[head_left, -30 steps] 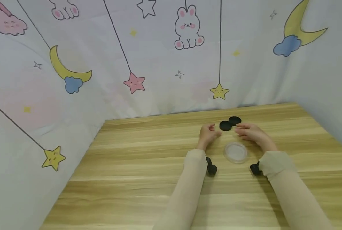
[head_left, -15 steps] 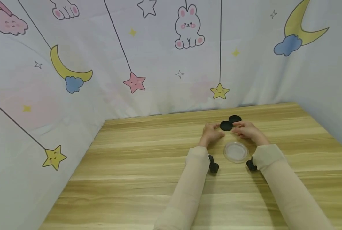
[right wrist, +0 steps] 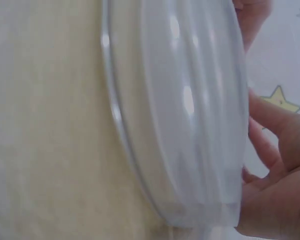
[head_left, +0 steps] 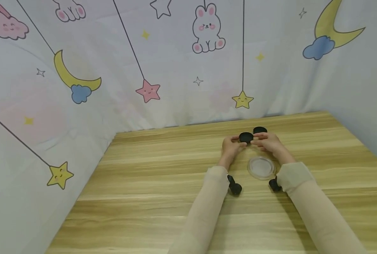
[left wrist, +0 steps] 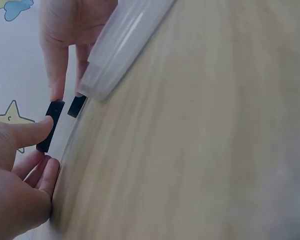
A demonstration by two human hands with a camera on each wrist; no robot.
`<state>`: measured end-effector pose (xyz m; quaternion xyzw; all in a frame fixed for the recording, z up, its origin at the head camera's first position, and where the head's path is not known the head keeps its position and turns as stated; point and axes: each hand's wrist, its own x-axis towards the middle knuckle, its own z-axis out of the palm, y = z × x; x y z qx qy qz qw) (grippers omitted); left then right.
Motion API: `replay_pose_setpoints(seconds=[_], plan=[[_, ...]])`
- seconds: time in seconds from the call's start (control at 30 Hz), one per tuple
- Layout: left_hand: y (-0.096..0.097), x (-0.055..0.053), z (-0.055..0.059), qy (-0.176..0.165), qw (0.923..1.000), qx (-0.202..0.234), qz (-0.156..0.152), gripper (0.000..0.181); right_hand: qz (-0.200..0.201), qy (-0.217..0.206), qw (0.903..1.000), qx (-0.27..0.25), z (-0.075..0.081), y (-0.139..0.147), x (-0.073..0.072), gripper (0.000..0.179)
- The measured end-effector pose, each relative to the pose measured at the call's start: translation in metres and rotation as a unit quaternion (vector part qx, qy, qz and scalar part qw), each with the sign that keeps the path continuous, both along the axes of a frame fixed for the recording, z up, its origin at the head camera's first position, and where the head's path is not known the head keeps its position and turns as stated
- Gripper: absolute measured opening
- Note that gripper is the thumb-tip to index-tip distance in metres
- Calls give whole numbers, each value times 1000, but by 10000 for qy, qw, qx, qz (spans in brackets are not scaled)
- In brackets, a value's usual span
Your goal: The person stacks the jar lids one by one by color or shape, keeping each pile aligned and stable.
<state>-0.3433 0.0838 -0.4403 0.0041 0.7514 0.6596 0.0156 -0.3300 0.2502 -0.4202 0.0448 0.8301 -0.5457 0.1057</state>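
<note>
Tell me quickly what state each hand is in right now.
Left hand: closed, pinching the nearer black disc.
Right hand: open, its fingers fairly straight and touching that same disc's edge.

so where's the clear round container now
In the head view, the clear round container sits right of centre on the table, between the cuffs, below the black discs.

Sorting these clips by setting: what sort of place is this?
Probably an indoor recording booth: a wood-grain table, pale cartoon-printed cloth hung behind it, and black wrist-worn cameras.
</note>
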Motion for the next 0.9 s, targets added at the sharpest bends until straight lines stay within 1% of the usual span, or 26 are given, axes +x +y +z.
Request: replay_pose_setpoints(seconds=[0.1,0.2,0.3,0.4,0.53,0.63,0.73,0.83,0.9], plan=[[-4,3,-1,-36,9996,271,103,31,48,27,10000,-80,2,-5,3,64],[-12,8,2,-25,9985,555,-25,29,149,233,9996,-94,5,-8,10,68],[-21,17,7,-53,9965,811,-199,30,254,469,9985,-101,10,-11,21,69],[-31,28,17,-84,9950,924,-362,30,382,718,9965,-169,20,-14,34,67],[-46,42,35,34,9924,1072,-604,31,560,1089,9916,-412,36,-20,49,62],[-57,49,48,166,9895,1238,-722,28,637,1319,9872,-631,49,-27,56,59],[-69,56,60,296,9879,1315,-773,24,661,1479,9835,-809,60,-36,62,57],[-82,65,68,494,9865,1274,-900,24,719,1550,9809,-935,65,-46,67,53],[-91,70,71,637,9862,1164,-994,24,787,1581,9789,-1030,66,-54,71,51]])
